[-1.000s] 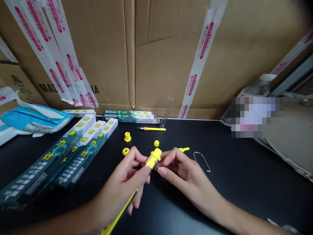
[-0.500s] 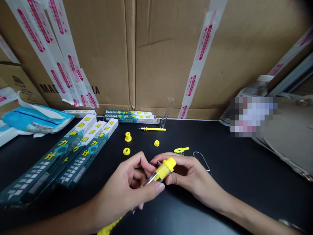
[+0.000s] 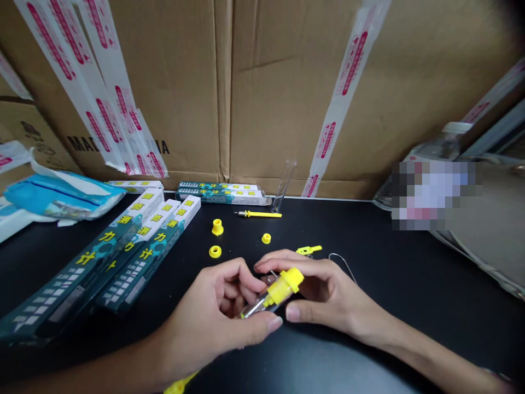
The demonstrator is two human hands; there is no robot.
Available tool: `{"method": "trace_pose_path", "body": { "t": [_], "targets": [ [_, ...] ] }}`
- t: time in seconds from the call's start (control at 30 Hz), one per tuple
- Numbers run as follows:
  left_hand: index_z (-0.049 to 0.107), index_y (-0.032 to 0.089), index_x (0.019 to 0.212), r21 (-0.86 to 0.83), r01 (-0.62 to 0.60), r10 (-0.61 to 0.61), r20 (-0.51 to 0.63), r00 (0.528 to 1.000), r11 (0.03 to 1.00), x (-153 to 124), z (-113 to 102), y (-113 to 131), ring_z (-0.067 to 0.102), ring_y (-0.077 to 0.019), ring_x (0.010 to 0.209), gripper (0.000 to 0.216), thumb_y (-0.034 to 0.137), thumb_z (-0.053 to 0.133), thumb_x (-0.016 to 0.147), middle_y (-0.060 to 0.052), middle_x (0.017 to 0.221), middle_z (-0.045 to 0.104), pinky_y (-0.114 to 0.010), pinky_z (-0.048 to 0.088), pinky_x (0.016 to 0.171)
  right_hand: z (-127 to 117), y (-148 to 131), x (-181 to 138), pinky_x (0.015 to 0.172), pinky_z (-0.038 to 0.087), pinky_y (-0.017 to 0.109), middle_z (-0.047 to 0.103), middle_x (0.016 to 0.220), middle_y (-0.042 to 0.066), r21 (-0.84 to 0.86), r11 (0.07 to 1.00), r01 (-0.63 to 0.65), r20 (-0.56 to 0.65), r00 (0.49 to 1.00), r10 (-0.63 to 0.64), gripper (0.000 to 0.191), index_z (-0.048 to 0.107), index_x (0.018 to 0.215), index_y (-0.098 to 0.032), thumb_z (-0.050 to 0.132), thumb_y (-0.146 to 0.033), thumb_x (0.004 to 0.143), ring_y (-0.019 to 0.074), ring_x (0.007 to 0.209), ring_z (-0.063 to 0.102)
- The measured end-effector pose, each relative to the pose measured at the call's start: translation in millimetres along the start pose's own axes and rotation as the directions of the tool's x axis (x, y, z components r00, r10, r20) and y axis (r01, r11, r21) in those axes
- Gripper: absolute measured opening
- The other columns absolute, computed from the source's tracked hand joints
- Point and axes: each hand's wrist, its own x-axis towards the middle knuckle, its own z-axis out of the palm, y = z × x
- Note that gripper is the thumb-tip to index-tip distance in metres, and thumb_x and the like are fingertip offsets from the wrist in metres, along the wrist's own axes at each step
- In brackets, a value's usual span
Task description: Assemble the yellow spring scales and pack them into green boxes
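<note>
My left hand [image 3: 229,306] is closed around a clear tube of a spring scale [image 3: 259,304], tilted up to the right. A yellow cap [image 3: 289,282] sits in the tube's upper end. My right hand [image 3: 320,290] curves around the far side of that cap, its thumb apart from the fingers. A thin metal piece [image 3: 271,275] shows near its fingertips; whether they touch it is unclear. Behind the hands lie a yellow collar [image 3: 217,227], a yellow ring [image 3: 215,251], a small yellow plug [image 3: 266,238], a flat yellow piece [image 3: 308,250] and a bent wire loop [image 3: 343,265].
Spring scale boxes [image 3: 151,246] lie at left, with more boxes [image 3: 223,192] against the cardboard carton [image 3: 266,98]. A yellow rod [image 3: 262,214] and a clear tube [image 3: 284,187] are at the back. A bottle [image 3: 447,142] and bag [image 3: 492,219] stand at right.
The capped tube has shifted slightly right in my left hand. My right thumb has drawn away from the cap, and the view has moved a little.
</note>
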Motion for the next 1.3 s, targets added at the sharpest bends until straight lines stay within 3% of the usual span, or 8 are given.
{"method": "trace_pose_path", "body": {
  "t": [0.1,0.23,0.37,0.47,0.63,0.87,1.1,1.3],
  "targets": [
    [0.056,0.020,0.076,0.355,-0.103,0.127,-0.044,0.991,0.929,-1.8,-4.4,5.0,0.046,-0.0065,0.048,0.024,0.028,0.079,0.072,0.005,0.067,0.061,-0.017,0.035,0.044,-3.9,-3.1,-3.5,0.109,0.041,0.045,0.057,0.137,0.009,0.014,1.000,-0.012,0.069,0.998,0.011,0.046,0.063,0.129,-0.029,0.074,-0.032,0.085,0.0248,0.129,0.053],
    [0.064,0.024,0.089,0.748,-0.361,0.425,0.117,0.897,0.556,-7.3,-11.7,8.4,0.063,-0.0127,0.063,0.012,0.027,0.074,0.082,0.004,0.082,0.071,-0.023,0.045,0.057,-8.0,-12.4,-8.2,0.107,0.043,0.047,0.056,0.138,0.011,-0.185,0.981,0.064,0.055,0.997,-0.055,0.038,0.063,0.130,-0.028,0.065,-0.031,0.091,0.0276,0.131,0.051],
    [0.063,0.021,0.103,0.880,-0.438,0.571,0.267,0.776,0.183,-8.0,-15.4,0.4,0.067,-0.0206,0.081,0.010,0.021,0.062,0.093,-0.001,0.094,0.073,-0.032,0.043,0.072,-15.3,-15.9,-8.0,0.107,0.044,0.048,0.065,0.125,0.011,-0.536,0.809,0.242,0.097,0.969,-0.226,0.030,0.069,0.120,-0.025,0.055,-0.016,0.096,0.0263,0.125,0.054],
    [0.061,0.018,0.112,0.904,-0.423,0.611,0.298,0.733,0.066,-5.5,-15.2,-6.2,0.062,-0.0222,0.085,0.018,0.014,0.057,0.095,-0.005,0.098,0.071,-0.035,0.036,0.076,-21.0,-12.6,-7.4,0.102,0.048,0.044,0.067,0.118,0.010,-0.655,0.660,0.368,0.202,0.927,-0.316,0.033,0.067,0.121,-0.022,0.054,-0.008,0.095,0.0241,0.119,0.056],
    [0.063,0.018,0.112,0.905,-0.424,0.622,0.312,0.718,0.035,-4.0,-13.0,-8.9,0.055,-0.0226,0.085,0.024,0.007,0.053,0.094,-0.006,0.096,0.065,-0.037,0.030,0.077,-22.0,-7.3,-7.2,0.091,0.052,0.039,0.069,0.104,0.008,-0.634,0.679,0.370,0.183,0.925,-0.333,0.029,0.064,0.119,-0.019,0.053,-0.007,0.096,0.0202,0.101,0.061],
    [0.060,0.021,0.114,0.885,-0.461,0.584,0.340,0.737,0.066,-6.8,-16.5,-10.6,0.052,-0.0225,0.086,0.053,-0.014,0.043,0.078,-0.004,0.095,0.064,-0.040,0.029,0.079,-10.8,-6.2,-7.3,0.077,0.053,0.031,0.072,0.087,0.004,-0.591,0.753,0.291,0.067,0.947,-0.313,0.017,0.069,0.095,-0.019,0.055,-0.008,0.096,0.0164,0.081,0.064],
    [0.061,0.023,0.107,0.883,-0.455,0.563,0.320,0.762,0.114,-8.2,-16.2,-13.6,0.052,-0.0202,0.082,0.047,-0.011,0.042,0.080,-0.001,0.088,0.062,-0.039,0.030,0.077,3.6,0.7,-13.5,0.068,0.049,0.021,0.069,0.080,0.001,-0.602,0.777,0.181,-0.077,0.956,-0.282,0.020,0.067,0.086,-0.018,0.055,-0.004,0.094,0.0108,0.071,0.064],
    [0.060,0.021,0.110,0.898,-0.438,0.530,0.351,0.772,0.044,-12.0,-13.5,-14.0,0.053,-0.0220,0.083,0.048,-0.009,0.041,0.079,-0.003,0.091,0.063,-0.040,0.030,0.075,10.7,2.4,-16.0,0.067,0.048,0.018,0.069,0.079,-0.001,-0.573,0.814,0.093,-0.143,0.967,-0.211,0.023,0.068,0.085,-0.018,0.052,-0.004,0.094,0.0090,0.070,0.064]
  ]
}}
